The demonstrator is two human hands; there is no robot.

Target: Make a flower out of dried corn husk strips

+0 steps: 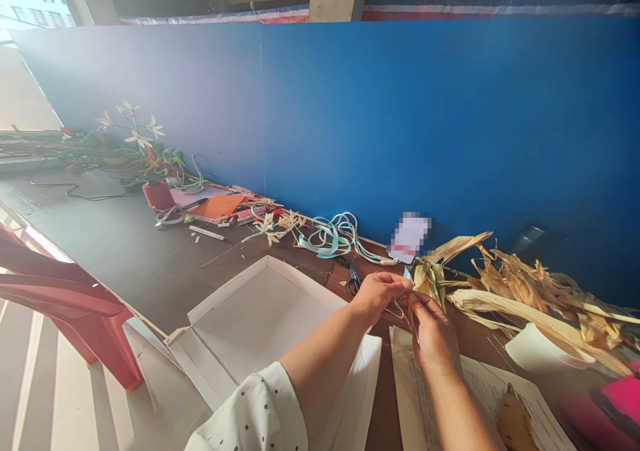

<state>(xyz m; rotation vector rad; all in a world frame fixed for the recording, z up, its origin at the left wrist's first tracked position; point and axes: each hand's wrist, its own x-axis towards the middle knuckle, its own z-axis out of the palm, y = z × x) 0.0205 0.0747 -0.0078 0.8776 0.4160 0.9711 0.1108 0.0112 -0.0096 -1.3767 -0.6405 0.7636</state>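
My left hand (376, 294) and my right hand (434, 334) meet over the brown table, both pinched on a small bundle of dried husk strips (429, 279) with thin fibres trailing down from it. The left fingers grip the bundle's near end from the left. My right hand holds it from below, fingers curled round the strands. A pair of black scissors (353, 274) lies on the table just left of my left hand.
A heap of dried corn husks (540, 298) spreads to the right, with a white cup (543, 350) beside it. An open white cardboard box (250, 318) sits at front left. Teal ribbon (333, 236), craft flowers (133, 131) and paper scraps line the blue partition (400, 118). A red chair (75, 304) stands far left.
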